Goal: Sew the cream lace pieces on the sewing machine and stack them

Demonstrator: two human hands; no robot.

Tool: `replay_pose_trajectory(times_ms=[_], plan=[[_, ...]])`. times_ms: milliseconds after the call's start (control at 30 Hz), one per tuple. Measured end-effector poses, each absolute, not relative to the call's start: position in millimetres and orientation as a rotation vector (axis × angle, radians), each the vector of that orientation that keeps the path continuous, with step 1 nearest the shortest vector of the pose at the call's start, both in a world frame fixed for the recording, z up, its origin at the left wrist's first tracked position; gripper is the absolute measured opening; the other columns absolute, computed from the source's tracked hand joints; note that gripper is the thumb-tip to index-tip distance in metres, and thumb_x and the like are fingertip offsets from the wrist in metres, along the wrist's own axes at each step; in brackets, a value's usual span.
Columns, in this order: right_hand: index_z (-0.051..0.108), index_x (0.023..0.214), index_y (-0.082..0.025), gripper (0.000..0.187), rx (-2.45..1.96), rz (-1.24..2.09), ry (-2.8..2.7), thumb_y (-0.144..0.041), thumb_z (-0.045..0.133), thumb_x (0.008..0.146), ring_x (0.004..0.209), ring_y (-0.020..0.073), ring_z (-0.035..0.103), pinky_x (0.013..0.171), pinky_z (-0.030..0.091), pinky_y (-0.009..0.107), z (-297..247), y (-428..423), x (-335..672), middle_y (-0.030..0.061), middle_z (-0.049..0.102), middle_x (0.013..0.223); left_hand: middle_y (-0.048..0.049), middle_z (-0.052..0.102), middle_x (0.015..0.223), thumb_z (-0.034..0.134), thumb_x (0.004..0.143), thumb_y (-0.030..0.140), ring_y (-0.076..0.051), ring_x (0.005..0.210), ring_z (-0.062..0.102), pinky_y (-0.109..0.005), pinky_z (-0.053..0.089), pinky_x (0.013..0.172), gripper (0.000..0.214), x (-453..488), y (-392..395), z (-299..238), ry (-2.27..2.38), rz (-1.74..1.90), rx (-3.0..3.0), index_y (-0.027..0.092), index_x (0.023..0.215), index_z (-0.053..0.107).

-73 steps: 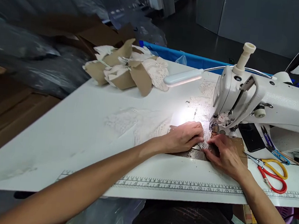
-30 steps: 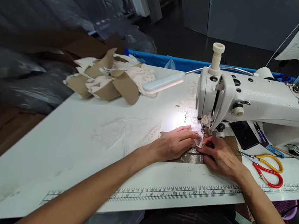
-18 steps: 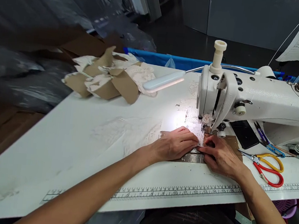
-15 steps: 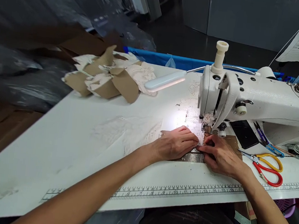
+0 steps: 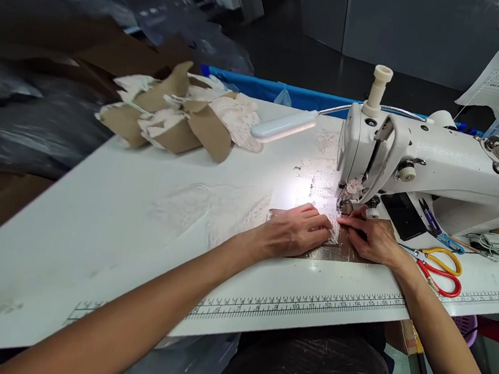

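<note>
White and faintly stained, the long surface [image 5: 96,225] spread beneath everything, a black printed ruler scale [image 5: 282,308] along its near edge. On its right stood a white metal sewing machine [image 5: 438,152]; at its far left lay a heap of bent brown card pieces mixed with white lace [image 5: 208,130]. Thin white lace fabric [image 5: 332,210] lay under the light to the left of the needle area. Upon it rested the left hand [image 5: 300,230], palm down, its bent fingers closed round nothing; the right hand [image 5: 370,237] had its fingertips at the lace's right edge, though whether they pinched it could not be told. Below both hands was a shiny brown flat sheet [image 5: 331,253]. Behind hung a slim pale lamp [image 5: 282,126]. Beyond the right hand lay a black rectangular phone [image 5: 403,216], red-and-yellow-handled metal scissors [image 5: 421,256] and blue-handled snips [image 5: 447,241]. Smallest, a metal presser foot [image 5: 347,207] stood just ahead of the right fingertips.
</note>
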State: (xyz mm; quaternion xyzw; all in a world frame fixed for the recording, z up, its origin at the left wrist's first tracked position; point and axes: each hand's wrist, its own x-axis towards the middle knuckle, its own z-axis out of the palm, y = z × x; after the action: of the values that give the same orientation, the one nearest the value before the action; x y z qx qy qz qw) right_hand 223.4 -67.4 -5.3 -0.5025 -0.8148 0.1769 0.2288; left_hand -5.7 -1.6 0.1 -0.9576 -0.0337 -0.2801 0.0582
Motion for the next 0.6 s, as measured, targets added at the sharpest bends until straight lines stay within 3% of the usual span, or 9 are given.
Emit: replay_pose_trajectory(times_ms=[200,433,600], plan=[[0.065,0.125,-0.025,0.036,-1.345,0.439,-2.277,-0.021,0.050,0.093,0.104,0.0216,0.061,0.090,0.054,0.038,-9.1,-65.5,224.8,0.0112,0.057,0.117,-0.0075,0.070,0.096,0.048,0.096,0.007,-0.013,0.069,0.060,-0.031,0.051,0.068,0.018,-5.7,-3.9,2.2,-0.079,-0.878,-2.865,0.014,0.084,0.059],[0.066,0.125,-0.023,0.036,-1.363,0.469,-2.275,-0.020,0.052,0.091,0.109,0.0242,0.059,0.092,0.054,0.041,-7.4,-67.2,223.3,0.0121,0.057,0.117,-0.0035,0.072,0.092,0.049,0.096,0.007,-0.013,0.072,0.064,-0.030,0.052,0.068,0.017,-6.1,-4.8,3.1,-0.081,-0.876,-2.872,0.016,0.087,0.060],[0.065,0.126,-0.024,0.037,-1.387,0.458,-2.302,-0.021,0.052,0.093,0.106,0.0234,0.060,0.089,0.055,0.039,-6.9,-67.4,223.6,0.0114,0.058,0.115,-0.0053,0.071,0.097,0.045,0.097,0.008,-0.016,0.086,0.066,-0.036,0.053,0.084,0.020,-7.6,-3.9,4.5,-0.039,-0.795,-2.970,0.017,0.092,0.062]])
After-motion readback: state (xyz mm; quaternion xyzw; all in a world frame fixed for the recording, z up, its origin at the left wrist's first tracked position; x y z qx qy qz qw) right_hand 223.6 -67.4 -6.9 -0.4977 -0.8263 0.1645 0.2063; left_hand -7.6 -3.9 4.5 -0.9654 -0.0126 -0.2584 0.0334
